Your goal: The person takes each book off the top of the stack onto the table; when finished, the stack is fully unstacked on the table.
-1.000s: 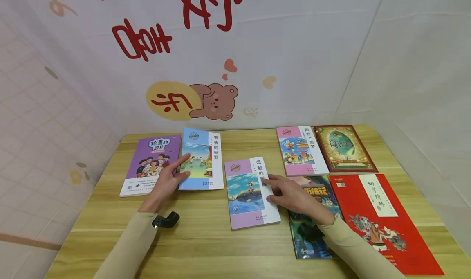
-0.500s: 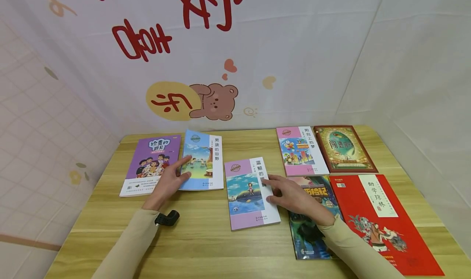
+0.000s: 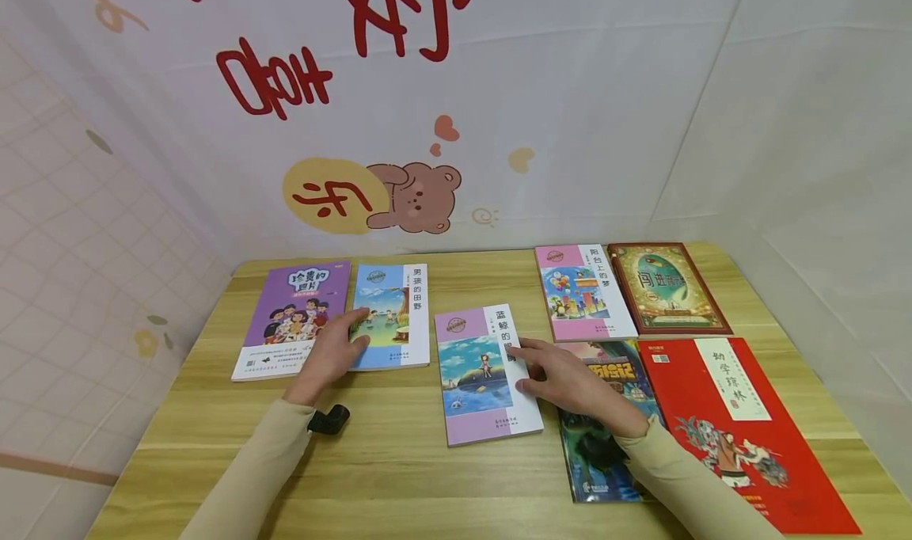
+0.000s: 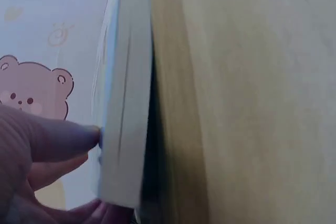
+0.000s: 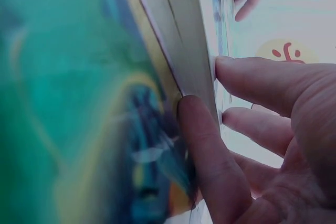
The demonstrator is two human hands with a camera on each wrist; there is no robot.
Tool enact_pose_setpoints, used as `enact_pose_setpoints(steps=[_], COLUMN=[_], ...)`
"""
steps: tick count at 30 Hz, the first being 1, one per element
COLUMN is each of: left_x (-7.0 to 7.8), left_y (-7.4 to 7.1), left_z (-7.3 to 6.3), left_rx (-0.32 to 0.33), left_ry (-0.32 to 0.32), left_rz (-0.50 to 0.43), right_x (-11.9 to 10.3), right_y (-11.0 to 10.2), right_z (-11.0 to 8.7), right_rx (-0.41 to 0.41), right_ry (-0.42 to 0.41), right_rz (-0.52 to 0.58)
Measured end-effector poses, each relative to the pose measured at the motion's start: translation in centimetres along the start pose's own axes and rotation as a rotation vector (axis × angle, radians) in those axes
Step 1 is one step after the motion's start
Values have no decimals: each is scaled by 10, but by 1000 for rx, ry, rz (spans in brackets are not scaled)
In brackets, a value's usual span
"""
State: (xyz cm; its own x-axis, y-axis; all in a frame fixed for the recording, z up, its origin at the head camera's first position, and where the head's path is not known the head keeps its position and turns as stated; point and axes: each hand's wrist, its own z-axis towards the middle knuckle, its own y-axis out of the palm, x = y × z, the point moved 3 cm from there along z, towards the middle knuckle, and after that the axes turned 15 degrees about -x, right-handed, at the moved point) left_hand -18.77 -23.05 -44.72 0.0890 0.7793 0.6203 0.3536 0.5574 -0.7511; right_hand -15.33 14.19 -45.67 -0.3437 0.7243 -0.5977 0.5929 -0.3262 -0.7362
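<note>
In the head view my left hand (image 3: 333,351) is at the left edge of a blue paperback book (image 3: 399,350), thumb and index on its cover. The left wrist view shows its thumb (image 4: 73,140) on the cover, other fingers (image 4: 84,212) at the book's lower corner, and dark shadow beneath the book. My right hand (image 3: 563,375) rests at the right edge of a pink paperback (image 3: 473,382) lying on the table. In the right wrist view two fingertips touch its cover and the thumb (image 5: 202,140) lies along its page edge.
A purple book (image 3: 306,302) lies beside the blue one. At right are another pink book (image 3: 570,298), a brown-and-gold book (image 3: 666,290), a large red book (image 3: 720,413) and a dark green-blue book (image 3: 594,469), partly under my right forearm. A printed white cloth (image 3: 570,112) hangs behind the table.
The blue book has come down lower and flatter beside the purple book, with my left hand following slightly right. My right hand and the pink book under it have not moved.
</note>
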Motion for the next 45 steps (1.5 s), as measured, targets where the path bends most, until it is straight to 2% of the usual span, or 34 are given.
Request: enact_pose_setpoints(steps=[4, 7, 16, 25, 29, 33, 40, 45], left_x=[4, 10, 31, 56, 66, 74, 80, 81], left_y=[1, 4, 23, 43, 50, 59, 72, 80], left_z=[-2, -4, -21, -36, -41, -45, -51, -54], left_rx=[107, 160, 233, 247, 212, 120, -67, -153], left_ry=[23, 68, 159, 238, 273, 291, 224, 185], left_rz=[93, 83, -11, -57, -103, -232, -486, -579], right_x=[0, 0, 1, 2, 2, 2, 1, 0], right_y=[0, 0, 1, 2, 2, 2, 2, 1], right_z=[-1, -1, -1, -1, 0, 1, 1, 0], right_rx=[-2, -3, 0, 5, 10, 12, 12, 14], right_ry=[12, 14, 9, 13, 12, 8, -1, 0], right_rz=[7, 10, 12, 8, -1, -3, -6, -9])
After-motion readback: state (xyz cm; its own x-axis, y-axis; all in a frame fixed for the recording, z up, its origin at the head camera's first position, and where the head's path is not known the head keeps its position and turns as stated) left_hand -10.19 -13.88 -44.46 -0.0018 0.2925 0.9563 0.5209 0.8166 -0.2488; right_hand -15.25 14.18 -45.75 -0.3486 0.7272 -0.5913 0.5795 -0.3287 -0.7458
